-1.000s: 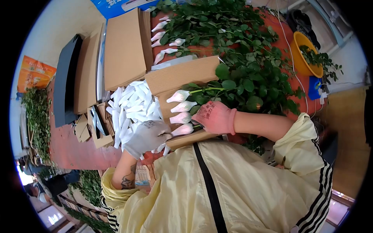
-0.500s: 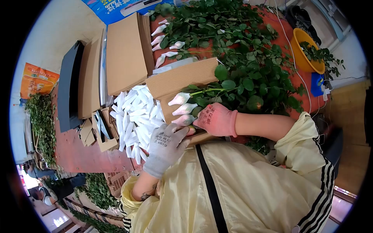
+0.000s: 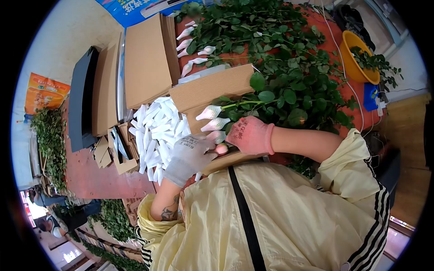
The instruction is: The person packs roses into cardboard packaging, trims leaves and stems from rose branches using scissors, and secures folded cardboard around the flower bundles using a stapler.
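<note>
Three rosebuds in white foam net sleeves lie in a row on corrugated cardboard: an upper bud (image 3: 209, 112), a middle bud (image 3: 215, 124) and a lower bud (image 3: 217, 136). Below them shows a bare pink rosebud (image 3: 221, 149). My right hand (image 3: 250, 135), in a pinkish glove, is closed beside this bare rose; its stem is hidden by the hand. In a grey-white glove, my left hand (image 3: 192, 156) has its fingers curled at the tip of the bare bud, and what lies between them is hidden. A pile of white foam sleeves (image 3: 158, 128) lies left of the buds.
Leafy rose stems (image 3: 280, 58) cover the red table's far side, with more sleeved buds (image 3: 185, 44) there. Cardboard sheets (image 3: 149, 61) and a dark panel (image 3: 81, 99) stand at the left. A yellow basin (image 3: 357, 58) and white cable (image 3: 341, 67) are at the right.
My left hand has moved slightly up and its fingers have drawn in at the bare bud, which shows more now. My right hand has barely shifted.
</note>
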`<action>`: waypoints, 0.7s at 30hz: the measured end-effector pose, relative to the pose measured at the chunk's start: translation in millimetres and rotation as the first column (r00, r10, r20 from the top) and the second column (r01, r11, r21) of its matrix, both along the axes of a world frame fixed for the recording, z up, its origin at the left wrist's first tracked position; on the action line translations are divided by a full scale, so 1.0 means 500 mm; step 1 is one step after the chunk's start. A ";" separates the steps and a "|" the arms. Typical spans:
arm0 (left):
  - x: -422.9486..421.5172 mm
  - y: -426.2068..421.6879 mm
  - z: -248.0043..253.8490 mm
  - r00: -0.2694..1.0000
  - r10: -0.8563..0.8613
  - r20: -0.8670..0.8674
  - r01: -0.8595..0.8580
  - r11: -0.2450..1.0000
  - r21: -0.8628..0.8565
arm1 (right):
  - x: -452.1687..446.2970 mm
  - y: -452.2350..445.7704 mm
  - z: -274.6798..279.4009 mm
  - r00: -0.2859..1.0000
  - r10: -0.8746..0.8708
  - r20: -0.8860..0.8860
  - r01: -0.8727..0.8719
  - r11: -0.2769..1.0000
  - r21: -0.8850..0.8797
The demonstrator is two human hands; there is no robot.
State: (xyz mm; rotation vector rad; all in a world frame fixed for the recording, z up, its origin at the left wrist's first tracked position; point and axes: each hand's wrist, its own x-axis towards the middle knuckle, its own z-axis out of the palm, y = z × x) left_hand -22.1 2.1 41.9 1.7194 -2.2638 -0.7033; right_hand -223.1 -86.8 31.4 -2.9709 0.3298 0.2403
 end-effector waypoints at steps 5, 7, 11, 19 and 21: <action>-0.005 0.003 -0.027 1.000 -0.019 -0.022 0.016 0.993 -0.121 | -0.001 -0.001 -0.005 1.000 -0.020 0.021 0.020 0.999 0.027; -0.008 0.004 -0.023 0.999 0.010 -0.042 -0.015 0.993 -0.118 | 0.003 -0.003 0.000 1.000 -0.025 -0.018 0.026 0.999 0.038; -0.002 0.005 -0.020 0.986 0.095 -0.134 -0.108 0.990 -0.093 | 0.009 -0.003 0.013 0.995 -0.023 -0.098 0.026 0.999 0.026; 0.108 0.045 0.031 0.858 0.501 -0.113 -0.513 0.825 -0.237 | 0.013 -0.009 0.019 0.990 -0.011 -0.137 0.024 0.995 0.095; 0.059 0.060 0.051 0.924 0.361 -0.125 -0.381 0.895 -0.231 | 0.004 -0.007 0.004 0.994 0.007 -0.107 0.002 0.997 0.082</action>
